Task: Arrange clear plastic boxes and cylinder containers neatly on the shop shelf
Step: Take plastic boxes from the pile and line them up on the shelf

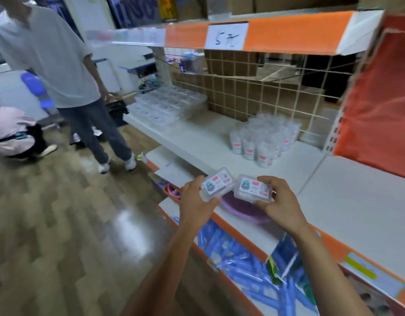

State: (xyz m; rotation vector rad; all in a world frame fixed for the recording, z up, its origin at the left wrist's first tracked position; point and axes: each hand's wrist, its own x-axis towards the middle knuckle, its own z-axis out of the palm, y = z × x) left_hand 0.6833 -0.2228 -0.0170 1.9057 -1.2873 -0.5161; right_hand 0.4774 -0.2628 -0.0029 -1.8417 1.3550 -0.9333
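The left hand (196, 201) pinches the left box (217, 184) in its fingers. The right hand (280, 201) pinches the right box (251, 189). Tubs (263, 140) stand past the fingers on the shelf (208, 142).

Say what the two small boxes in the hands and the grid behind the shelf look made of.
Left box and right box: probably hard clear plastic, glossy; see-through walls under printed paper labels. Grid: likely coated metal wire, pale, matte; thin crossing rods, cardboard visible through the gaps.
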